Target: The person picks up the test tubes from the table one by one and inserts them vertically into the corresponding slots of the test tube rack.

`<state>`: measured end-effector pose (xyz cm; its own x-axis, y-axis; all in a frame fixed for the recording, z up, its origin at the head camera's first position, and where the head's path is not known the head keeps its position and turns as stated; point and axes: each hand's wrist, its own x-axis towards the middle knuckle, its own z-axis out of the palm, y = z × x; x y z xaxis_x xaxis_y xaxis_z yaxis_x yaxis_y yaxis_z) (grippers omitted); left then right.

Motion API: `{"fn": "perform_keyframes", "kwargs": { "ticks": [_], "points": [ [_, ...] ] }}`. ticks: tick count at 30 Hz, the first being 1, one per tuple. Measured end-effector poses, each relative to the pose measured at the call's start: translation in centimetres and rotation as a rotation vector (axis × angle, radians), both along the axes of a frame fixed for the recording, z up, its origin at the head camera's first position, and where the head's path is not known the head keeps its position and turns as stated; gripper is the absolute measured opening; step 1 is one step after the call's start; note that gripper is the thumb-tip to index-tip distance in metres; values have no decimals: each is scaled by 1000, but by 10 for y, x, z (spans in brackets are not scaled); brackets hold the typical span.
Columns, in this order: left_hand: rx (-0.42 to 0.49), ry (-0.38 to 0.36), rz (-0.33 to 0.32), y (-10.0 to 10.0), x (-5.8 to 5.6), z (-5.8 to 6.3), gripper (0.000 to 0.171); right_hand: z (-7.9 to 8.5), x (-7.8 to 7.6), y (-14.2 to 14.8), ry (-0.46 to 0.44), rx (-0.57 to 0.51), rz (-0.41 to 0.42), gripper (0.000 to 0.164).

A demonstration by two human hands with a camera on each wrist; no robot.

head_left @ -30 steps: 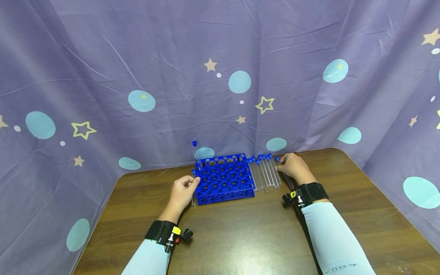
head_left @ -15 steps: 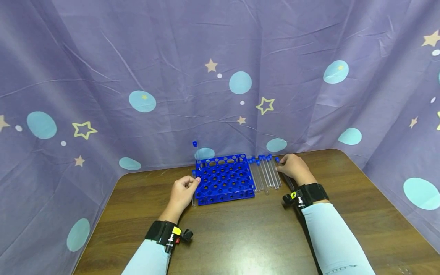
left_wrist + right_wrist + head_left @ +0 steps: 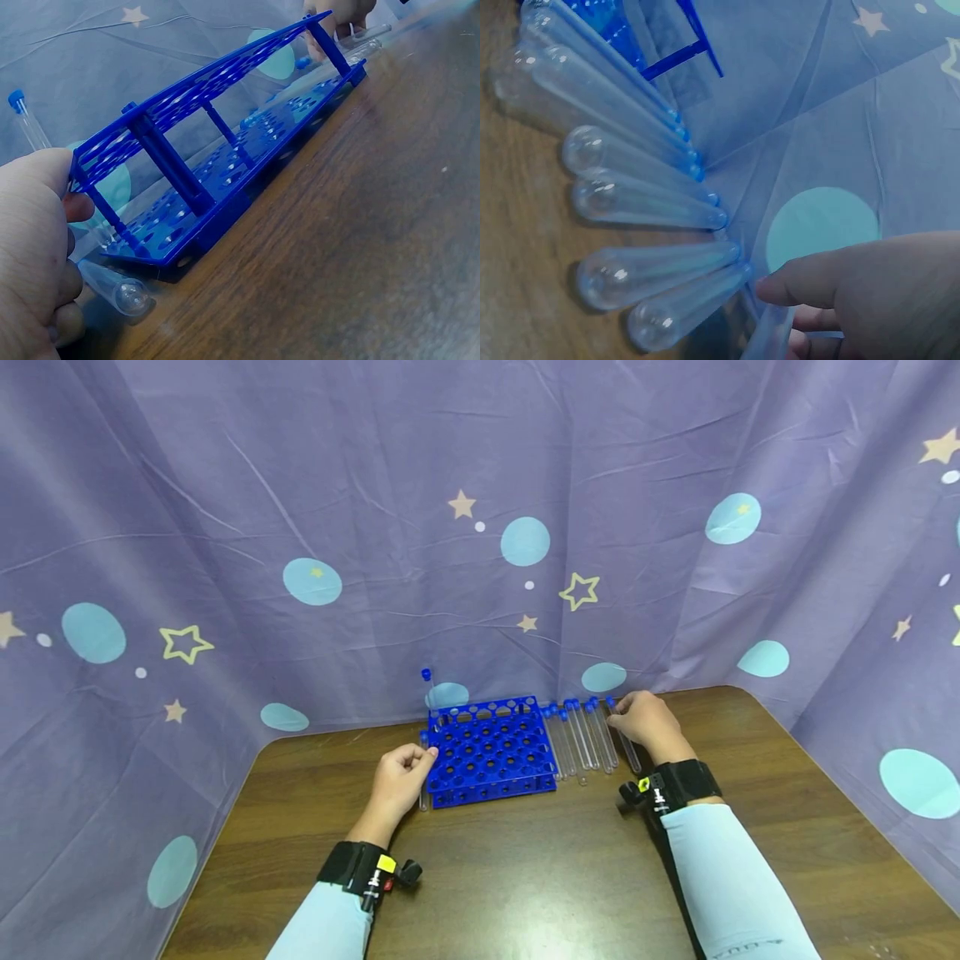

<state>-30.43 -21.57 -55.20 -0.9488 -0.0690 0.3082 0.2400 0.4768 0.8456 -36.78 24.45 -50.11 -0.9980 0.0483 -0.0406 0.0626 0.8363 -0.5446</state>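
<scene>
A blue plastic test tube rack stands on the table, with one blue-capped test tube upright at its back left corner. My left hand holds the rack's left end, thumb on the top plate and fingers curled below. Beside that end, another clear tube lies on the table by my fingers. My right hand pinches a blue-capped test tube near its cap, at the right of the row. Several capped tubes lie side by side between the rack and this hand, caps toward the curtain.
A purple curtain with stars and ovals hangs right behind the brown wooden table. The rack and the tube caps are close to the table's back edge. Black straps with small cameras sit on both wrists.
My right hand has shifted slightly back and to the right, and the pinched tube's cap moved with it. A couple of neighbouring tubes moved slightly right. The left hand and rack stay put.
</scene>
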Motion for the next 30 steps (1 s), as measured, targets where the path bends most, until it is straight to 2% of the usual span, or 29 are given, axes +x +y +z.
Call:
{"fn": "perform_keyframes", "kwargs": {
  "ticks": [6, 12, 21, 30],
  "points": [
    [-5, -1, 7, -3, 0, -1, 34, 6, -1, -4, 78, -35, -8, 43],
    [8, -4, 3, -2, 0, 0, 34, 15, -1, -8, 109, -63, 3, 43],
    [21, -21, -12, -2, 1, -1, 35, 32, 10, -20, 195, -110, 23, 43],
    [23, -28, -11, -1, 1, 3, 36, 49, 19, -48, 282, -170, 75, 41]
  ]
}}
